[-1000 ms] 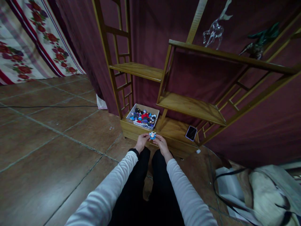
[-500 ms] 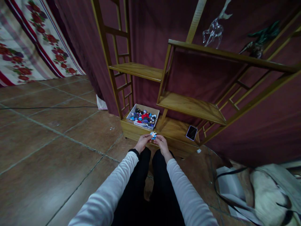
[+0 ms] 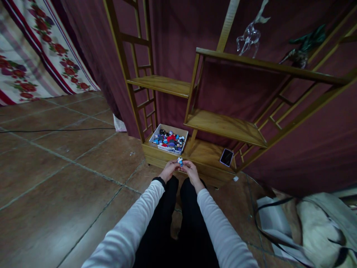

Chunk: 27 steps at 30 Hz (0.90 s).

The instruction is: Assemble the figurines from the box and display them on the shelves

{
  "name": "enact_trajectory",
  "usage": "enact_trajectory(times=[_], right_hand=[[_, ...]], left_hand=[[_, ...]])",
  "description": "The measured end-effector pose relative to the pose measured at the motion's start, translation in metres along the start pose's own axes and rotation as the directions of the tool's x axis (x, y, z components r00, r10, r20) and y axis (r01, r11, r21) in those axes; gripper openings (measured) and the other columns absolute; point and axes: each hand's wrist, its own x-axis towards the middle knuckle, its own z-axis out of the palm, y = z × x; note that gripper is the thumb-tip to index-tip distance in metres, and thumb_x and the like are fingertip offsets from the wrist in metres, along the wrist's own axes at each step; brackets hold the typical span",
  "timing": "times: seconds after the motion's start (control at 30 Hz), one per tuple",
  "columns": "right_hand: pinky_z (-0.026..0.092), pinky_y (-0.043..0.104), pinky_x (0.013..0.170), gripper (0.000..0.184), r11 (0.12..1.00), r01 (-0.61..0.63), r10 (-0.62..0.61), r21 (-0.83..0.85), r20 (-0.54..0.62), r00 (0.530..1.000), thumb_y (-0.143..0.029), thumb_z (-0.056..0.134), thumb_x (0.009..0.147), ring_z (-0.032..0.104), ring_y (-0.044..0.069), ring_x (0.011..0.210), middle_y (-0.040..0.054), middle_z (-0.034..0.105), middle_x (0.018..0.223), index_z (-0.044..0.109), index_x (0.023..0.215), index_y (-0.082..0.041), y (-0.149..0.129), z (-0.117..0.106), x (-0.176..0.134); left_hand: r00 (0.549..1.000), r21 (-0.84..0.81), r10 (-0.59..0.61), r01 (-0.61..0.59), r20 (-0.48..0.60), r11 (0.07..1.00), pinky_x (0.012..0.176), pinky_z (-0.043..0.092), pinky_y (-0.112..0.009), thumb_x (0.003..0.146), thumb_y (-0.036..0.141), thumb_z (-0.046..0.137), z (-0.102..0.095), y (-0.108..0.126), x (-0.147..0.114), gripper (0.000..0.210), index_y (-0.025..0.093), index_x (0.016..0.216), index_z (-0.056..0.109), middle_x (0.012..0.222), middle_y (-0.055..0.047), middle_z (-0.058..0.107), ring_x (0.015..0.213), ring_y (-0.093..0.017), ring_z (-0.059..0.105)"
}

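A small blue and white figurine [image 3: 180,161] is held between my two hands, in front of the low shelf. My left hand [image 3: 169,169] pinches it from the left, and my right hand [image 3: 191,171] grips it from the right, lower down. Its finer details are too small to make out. Just beyond my hands, a white cardboard box [image 3: 182,133] rests on the bottom shelf. Inside it lie several small figures [image 3: 170,140] in red, blue, black and purple.
The wooden shelf unit [image 3: 223,126] stands ahead against a dark red curtain. A phone [image 3: 227,157] lies on its bottom board at the right. Higher up are a clear glass animal figure [image 3: 250,36] and a dark green ornament [image 3: 302,46]. A pale bag [image 3: 318,223] sits on the floor at right.
The figurine has turned between my fingers and now appears narrower and more upright. My hands have come slightly closer together. The view has shifted a little.
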Motion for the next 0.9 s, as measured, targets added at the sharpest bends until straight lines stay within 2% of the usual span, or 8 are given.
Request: enact_trajectory(times=[0.27, 0.67, 0.9], right_hand=[[0.050, 0.027, 0.064, 0.025, 0.996, 0.042, -0.042, -0.083, 0.002, 0.999, -0.032, 0.066, 0.062, 0.061, 0.015, 0.073, 0.0022, 0.068, 0.089, 0.067, 0.084, -0.020, -0.0058, 0.0018, -0.0024], [0.043, 0.024, 0.055, 0.028, 0.994, 0.058, -0.060, -0.093, -0.016, 0.998, -0.033, 0.062, 0.065, 0.053, 0.011, 0.057, -0.0002, 0.065, 0.075, 0.067, 0.089, -0.020, -0.0038, 0.0010, -0.0015], [0.044, 0.024, 0.055, 0.022, 0.987, 0.085, -0.088, -0.135, -0.014, 0.996, -0.037, 0.059, 0.069, 0.054, 0.012, 0.058, -0.0013, 0.062, 0.069, 0.066, 0.083, -0.021, -0.0044, 0.0000, -0.0029]], left_hand=[[0.998, -0.064, -0.047, 0.044, -0.038, 0.997, 0.058, 0.044, -0.022, 0.061, 0.015, 0.061, -0.0019, -0.0015, 0.0016, 0.010, 0.011, 0.069, 0.065, 0.065, -0.006, 0.067, 0.057, -0.012, 0.060], [0.988, -0.238, -0.155, 0.157, 0.026, 0.958, 0.064, 0.051, -0.025, 0.062, 0.010, 0.051, -0.0035, 0.0021, 0.0040, 0.013, 0.010, 0.072, 0.060, 0.066, -0.007, 0.066, 0.058, -0.014, 0.062], [0.979, -0.273, -0.186, 0.200, 0.078, 0.941, 0.068, 0.053, -0.031, 0.062, 0.012, 0.049, -0.0029, 0.0051, 0.0009, 0.016, 0.010, 0.073, 0.060, 0.065, -0.011, 0.066, 0.065, -0.019, 0.065]])
